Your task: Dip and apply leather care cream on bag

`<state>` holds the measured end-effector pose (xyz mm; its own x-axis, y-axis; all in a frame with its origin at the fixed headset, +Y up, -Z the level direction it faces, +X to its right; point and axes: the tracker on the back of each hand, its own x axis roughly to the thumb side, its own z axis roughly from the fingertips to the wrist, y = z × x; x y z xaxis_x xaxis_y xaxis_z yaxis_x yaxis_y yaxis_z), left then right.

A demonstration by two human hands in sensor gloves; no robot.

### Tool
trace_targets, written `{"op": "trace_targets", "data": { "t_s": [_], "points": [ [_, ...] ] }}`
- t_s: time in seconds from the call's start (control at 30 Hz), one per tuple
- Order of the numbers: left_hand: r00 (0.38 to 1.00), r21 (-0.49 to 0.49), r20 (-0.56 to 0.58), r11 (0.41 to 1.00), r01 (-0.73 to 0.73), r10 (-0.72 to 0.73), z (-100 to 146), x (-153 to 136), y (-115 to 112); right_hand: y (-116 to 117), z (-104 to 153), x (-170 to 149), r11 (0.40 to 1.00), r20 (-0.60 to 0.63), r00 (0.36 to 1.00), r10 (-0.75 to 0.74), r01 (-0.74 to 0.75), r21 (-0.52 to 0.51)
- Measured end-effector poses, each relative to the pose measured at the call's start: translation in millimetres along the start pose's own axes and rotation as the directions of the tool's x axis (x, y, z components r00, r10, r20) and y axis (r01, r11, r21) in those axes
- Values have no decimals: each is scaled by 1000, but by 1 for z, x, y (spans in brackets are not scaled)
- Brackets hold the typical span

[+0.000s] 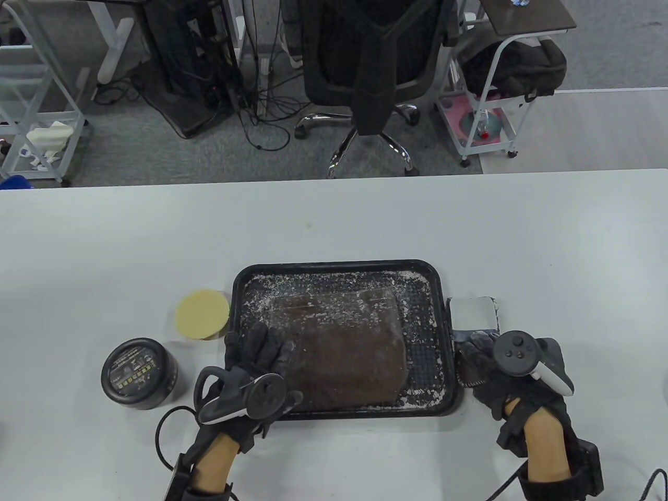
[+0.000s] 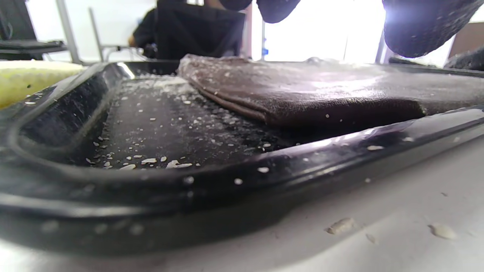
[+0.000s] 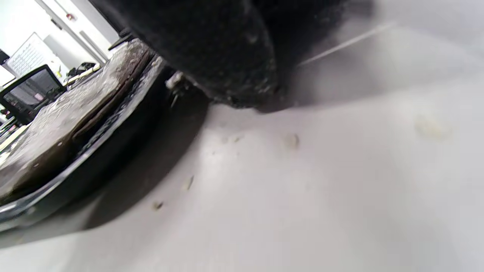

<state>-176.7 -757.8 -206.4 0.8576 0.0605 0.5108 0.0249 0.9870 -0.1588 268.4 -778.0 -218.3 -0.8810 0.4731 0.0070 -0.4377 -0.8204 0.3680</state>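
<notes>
A flat brown leather bag lies in a black tray, both flecked with white cream. My left hand is at the tray's near left corner, its straight, spread fingers over the bag's left edge. In the left wrist view the bag lies just below the fingertips; whether they touch it I cannot tell. My right hand is on the table just right of the tray, its fingers curled over a grey applicator pad. A round pale-yellow disc and a black labelled cream jar stand left of the tray.
The tray's raised rim lies between my left wrist and the bag. Cream crumbs dot the white table near my right hand. A black office chair and a white trolley stand beyond the table's far edge.
</notes>
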Motion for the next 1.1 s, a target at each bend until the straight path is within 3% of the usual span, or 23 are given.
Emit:
{"op": "trace_targets", "data": {
  "t_s": [0.2, 0.63, 0.97, 1.1],
  "points": [
    [1000, -1, -5, 1000, 0, 0, 0, -1, 0, -6, 0, -1, 985, -11, 1000, -3, 1, -172],
    [999, -4, -36, 1000, 20, -20, 2, -7, 1, -15, 10, 19, 912, 65, 995, 72, -40, -409],
    [999, -28, -40, 999, 35, -36, 1, -8, 0, -17, 14, 54, 844, 188, 967, 175, -49, -534],
    [998, -62, -42, 998, 34, -36, -2, -9, -5, -17, 12, 75, 844, 230, 949, 214, -61, -532]
  ]
}}
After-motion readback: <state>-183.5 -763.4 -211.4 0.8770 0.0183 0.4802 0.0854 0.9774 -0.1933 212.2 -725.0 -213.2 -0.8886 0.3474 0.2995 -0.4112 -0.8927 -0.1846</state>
